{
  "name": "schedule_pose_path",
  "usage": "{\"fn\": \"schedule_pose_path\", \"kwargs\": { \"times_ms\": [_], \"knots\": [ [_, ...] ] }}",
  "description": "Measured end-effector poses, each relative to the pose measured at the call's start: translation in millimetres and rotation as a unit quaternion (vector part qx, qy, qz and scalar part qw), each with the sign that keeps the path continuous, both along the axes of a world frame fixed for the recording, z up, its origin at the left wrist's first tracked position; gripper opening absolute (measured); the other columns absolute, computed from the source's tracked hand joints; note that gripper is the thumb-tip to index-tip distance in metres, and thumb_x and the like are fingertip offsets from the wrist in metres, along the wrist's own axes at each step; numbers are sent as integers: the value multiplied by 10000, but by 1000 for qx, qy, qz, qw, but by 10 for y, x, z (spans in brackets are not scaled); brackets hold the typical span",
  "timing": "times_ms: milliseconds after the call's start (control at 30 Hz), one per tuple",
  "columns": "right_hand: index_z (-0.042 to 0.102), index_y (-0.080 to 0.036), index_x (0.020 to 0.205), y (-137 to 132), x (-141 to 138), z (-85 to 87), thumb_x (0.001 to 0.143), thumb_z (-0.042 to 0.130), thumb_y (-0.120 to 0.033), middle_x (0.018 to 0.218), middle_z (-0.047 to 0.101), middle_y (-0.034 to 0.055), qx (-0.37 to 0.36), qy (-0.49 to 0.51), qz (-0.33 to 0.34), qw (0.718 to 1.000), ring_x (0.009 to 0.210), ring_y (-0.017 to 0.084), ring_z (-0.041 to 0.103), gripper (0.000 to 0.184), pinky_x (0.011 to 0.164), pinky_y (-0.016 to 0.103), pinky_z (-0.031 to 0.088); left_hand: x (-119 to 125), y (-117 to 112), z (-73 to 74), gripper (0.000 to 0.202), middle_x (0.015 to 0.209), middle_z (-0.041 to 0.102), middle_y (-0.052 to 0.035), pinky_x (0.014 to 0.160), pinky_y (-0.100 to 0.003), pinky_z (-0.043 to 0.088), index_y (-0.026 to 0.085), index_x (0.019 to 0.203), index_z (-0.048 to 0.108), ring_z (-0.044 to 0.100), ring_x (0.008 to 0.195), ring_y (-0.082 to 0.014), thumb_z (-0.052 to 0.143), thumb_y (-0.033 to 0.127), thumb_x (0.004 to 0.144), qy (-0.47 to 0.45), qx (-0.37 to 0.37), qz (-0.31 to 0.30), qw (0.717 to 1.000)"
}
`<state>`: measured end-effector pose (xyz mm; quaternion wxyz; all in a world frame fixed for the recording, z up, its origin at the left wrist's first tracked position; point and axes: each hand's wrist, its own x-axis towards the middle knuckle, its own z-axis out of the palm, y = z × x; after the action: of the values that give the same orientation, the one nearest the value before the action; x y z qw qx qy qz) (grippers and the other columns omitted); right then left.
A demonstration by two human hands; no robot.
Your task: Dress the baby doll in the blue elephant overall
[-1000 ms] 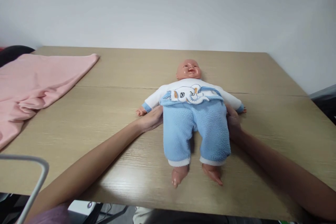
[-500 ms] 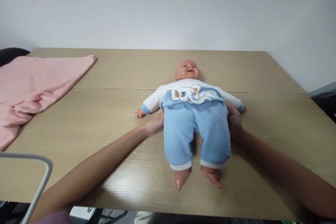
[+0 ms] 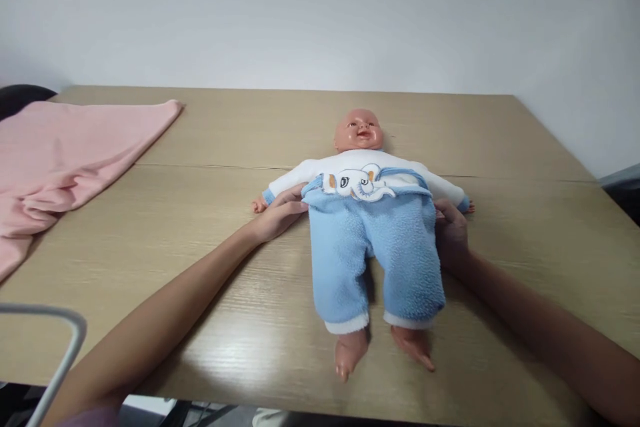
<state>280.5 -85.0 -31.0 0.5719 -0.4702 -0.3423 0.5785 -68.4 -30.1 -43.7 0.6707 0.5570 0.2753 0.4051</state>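
Note:
A baby doll [image 3: 359, 128] lies on its back on the wooden table [image 3: 200, 227], head away from me. It wears a white top with an elephant patch [image 3: 356, 181] and fluffy blue trousers [image 3: 375, 240]. My left hand [image 3: 278, 215] pinches the trousers' waistband at the doll's left-side hip, fingers closed on the cloth. My right hand [image 3: 451, 228] grips the waistband on the other side, its fingers partly hidden behind the fabric. The doll's bare feet [image 3: 350, 355] point toward me.
A pink blanket [image 3: 60, 153] lies crumpled at the table's far left. A grey metal bar [image 3: 60, 347] crosses the lower left corner. A dark chair back [image 3: 20, 97] shows at the left edge. A white wall stands behind the table.
My left hand has slid up from the doll's side to the waistband. The trousers' waist sits a little higher on the doll, and the legs and feet have shifted slightly toward me.

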Motion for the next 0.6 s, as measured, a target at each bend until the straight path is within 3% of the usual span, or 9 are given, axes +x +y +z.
{"fn": "schedule_pose_path", "kwargs": {
  "times_ms": [100, 200, 300, 467, 600],
  "knots": [
    [594, -279, 747, -30, -84, 28, 807, 723, -427, 602, 442, -32, 17, 4, -14, 1000, 541, 198, 422, 205, 520, 342, 438, 32, -11, -11, 434, 1076, 775, -88, 1011, -426, 532, 208, 1060, 789, 704, 1067, -315, 918, 555, 832, -42, -45, 5, 998],
    [661, -298, 900, -51, -136, 29, 854, 681, -468, 777, 595, 18, 90, -35, -21, 995, 738, 288, 591, 178, 708, 446, 567, 59, -28, -15, 397, 966, 693, -38, 889, -345, 494, 208, 1004, 735, 635, 921, -228, 926, 537, 891, -32, -57, 41, 997],
    [647, -297, 909, -49, -108, 9, 871, 710, -489, 854, 616, 35, 153, -91, -32, 983, 810, 298, 598, 206, 769, 458, 540, 88, -51, -16, 429, 894, 626, -4, 796, -304, 442, 215, 927, 665, 565, 840, -183, 914, 563, 944, -13, -11, 74, 997],
    [656, -268, 916, 137, -31, -26, 891, 874, -573, 824, 581, -9, 234, -186, -86, 950, 746, 207, 510, 375, 706, 360, 431, 202, -76, -1, 493, 820, 571, 12, 708, -290, 410, 219, 894, 627, 496, 739, -156, 797, 660, 1033, 40, 143, 151, 977],
    [618, -284, 1002, 412, -56, -95, 973, 836, -692, 754, 544, -47, 257, -209, -99, 938, 654, 167, 496, 463, 600, 307, 415, 293, -63, 9, 493, 812, 555, 12, 671, -290, 405, 228, 934, 636, 479, 711, -155, 745, 693, 1058, 67, 191, 198, 959]
  ]
}}
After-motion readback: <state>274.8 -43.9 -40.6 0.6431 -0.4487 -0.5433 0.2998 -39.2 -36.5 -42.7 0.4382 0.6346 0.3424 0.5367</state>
